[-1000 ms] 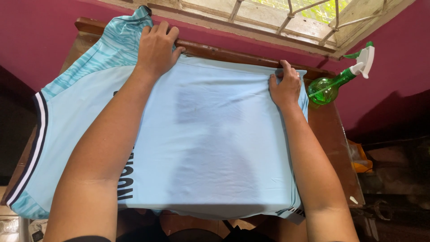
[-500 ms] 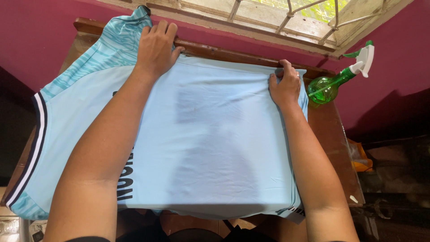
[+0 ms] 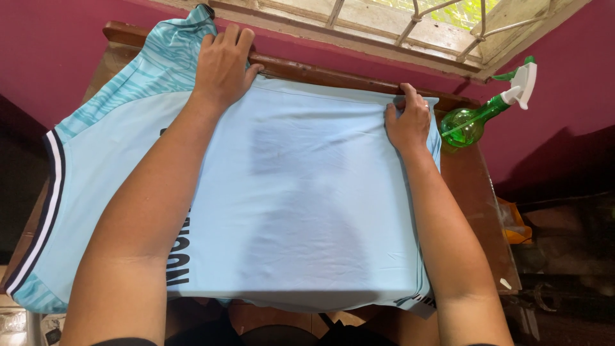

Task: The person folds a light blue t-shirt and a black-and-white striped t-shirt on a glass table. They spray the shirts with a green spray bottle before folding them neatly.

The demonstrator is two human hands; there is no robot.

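On top of a dark wooden table (image 3: 477,192), a light blue jersey (image 3: 307,211) lies spread flat and folded over, covering most of the surface; it is under both hands. Left hand (image 3: 224,64): at the far left corner of the folded panel, palm down, fingers extended and close together, pressing flat on the fabric near the table's far edge; nothing is gripped as far as can be seen. Right hand (image 3: 408,122): at the far right corner of the fold, fingers curled, fingertips pinching the top edge of the cloth against the table's raised back rail. Both forearms run across the shirt from the near edge. Jersey details: a patterned turquoise sleeve (image 3: 160,67) extends to the far left under the left hand; a dark and white striped trim (image 3: 45,211) runs along the left side; dark lettering partly shows beside the left forearm. Green spray bottle (image 3: 477,118) with a white trigger head stands at the table's far right corner, just beside the right hand but apart from it. Barred window (image 3: 410,19) sits above the table, set in a magenta wall (image 3: 564,96).
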